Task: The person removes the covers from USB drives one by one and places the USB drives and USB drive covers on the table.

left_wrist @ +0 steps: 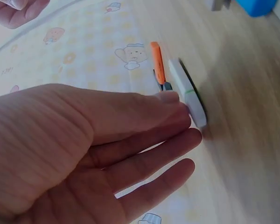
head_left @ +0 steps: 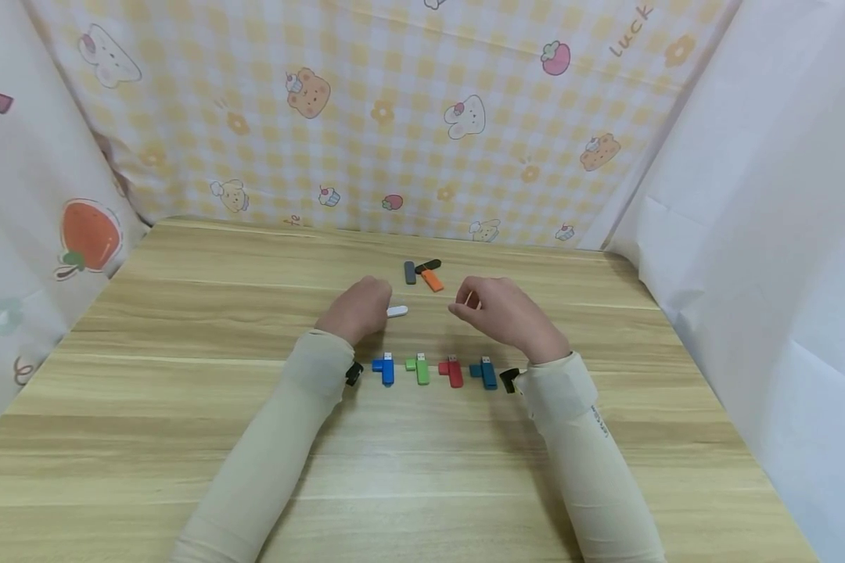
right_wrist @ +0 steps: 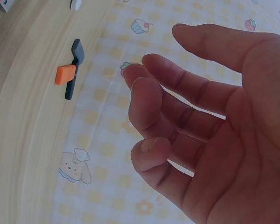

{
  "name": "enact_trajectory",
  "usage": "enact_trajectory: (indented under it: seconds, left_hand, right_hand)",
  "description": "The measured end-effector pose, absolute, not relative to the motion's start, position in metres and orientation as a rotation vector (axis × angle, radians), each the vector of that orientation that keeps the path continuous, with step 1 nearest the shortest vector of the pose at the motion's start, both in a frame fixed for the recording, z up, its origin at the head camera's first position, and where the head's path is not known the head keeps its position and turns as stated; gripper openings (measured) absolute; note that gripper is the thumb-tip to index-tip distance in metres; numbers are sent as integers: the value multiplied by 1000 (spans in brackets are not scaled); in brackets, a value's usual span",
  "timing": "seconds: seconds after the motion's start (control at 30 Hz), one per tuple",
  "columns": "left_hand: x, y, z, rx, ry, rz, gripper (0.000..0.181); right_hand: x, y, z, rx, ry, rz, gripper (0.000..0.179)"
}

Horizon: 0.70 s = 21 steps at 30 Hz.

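A white USB flash drive lies on the wooden table, its left end overlapped by my left hand. In the left wrist view, the thumb and index fingertips are right beside the white drive, with the other fingers loosely extended. My right hand hovers to the right of it, fingers loosely bent. Nothing is in its grasp in the right wrist view, where the palm shows. Behind the hands lie a dark grey drive, an orange drive and a black drive, close together.
Nearer me, a row of flash drives with bared metal plugs spans the table: blue, green, red and teal. Small black pieces show beside both cuffs. A yellow checked cloth hangs behind the table; white cloth hangs at both sides.
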State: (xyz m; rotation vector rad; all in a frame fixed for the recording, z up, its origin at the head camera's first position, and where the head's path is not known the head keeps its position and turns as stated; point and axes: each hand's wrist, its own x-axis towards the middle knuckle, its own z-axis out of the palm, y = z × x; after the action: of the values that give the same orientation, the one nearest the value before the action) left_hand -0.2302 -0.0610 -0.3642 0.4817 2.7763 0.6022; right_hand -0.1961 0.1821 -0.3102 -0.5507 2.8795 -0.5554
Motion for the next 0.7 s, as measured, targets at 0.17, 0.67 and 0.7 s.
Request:
enact_trajectory:
  seconds: [0.17, 0.67, 0.7]
  left_hand:
    - [-233, -63, -367, 488, 2801, 584, 12]
    - [-235, -63, -376, 447, 2840, 510, 14]
    - [-234, -63, -376, 451, 2841, 511, 14]
  right_hand:
    - [-197, 182, -311, -556, 2881, -549, 25]
    - [-197, 182, -310, -557, 2865, -541, 25]
    - [-197, 182, -310, -555, 2865, -542, 25]
